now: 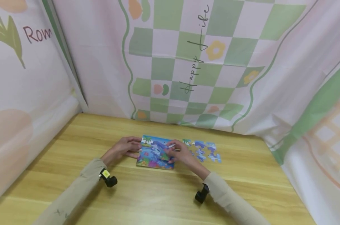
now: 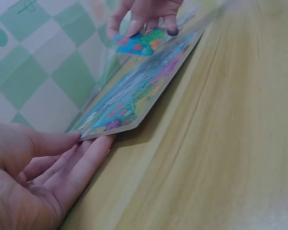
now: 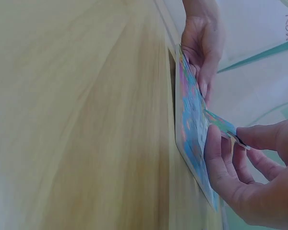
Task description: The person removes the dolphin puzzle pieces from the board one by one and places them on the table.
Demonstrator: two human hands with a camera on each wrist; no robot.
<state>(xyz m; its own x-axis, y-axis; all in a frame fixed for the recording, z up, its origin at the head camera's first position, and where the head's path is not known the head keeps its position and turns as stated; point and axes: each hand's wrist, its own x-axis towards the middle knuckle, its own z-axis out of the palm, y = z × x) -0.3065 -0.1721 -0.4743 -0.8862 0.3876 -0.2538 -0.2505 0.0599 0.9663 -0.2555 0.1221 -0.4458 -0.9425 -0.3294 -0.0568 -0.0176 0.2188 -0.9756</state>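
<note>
A colourful puzzle board (image 1: 149,157) shows a palm, a dolphin and bright sea plants. My left hand (image 1: 126,146) grips its left edge, with the thumb on top and the fingers underneath in the left wrist view. That view has the near edge of the board (image 2: 156,98) raised off the table. Over the board's right part, my right hand (image 1: 182,153) pinches a small puzzle piece (image 3: 223,124) between thumb and fingers. The piece is blue, green and red in the left wrist view. My right fingertips are close over the board and overlap it in the head view.
Several joined puzzle pieces (image 1: 215,157) with blue and purple parts lie right of the board, partly behind my right hand. The wooden table (image 1: 158,193) meets a checked curtain (image 1: 192,72) at the back. More printed cloth hangs at both sides.
</note>
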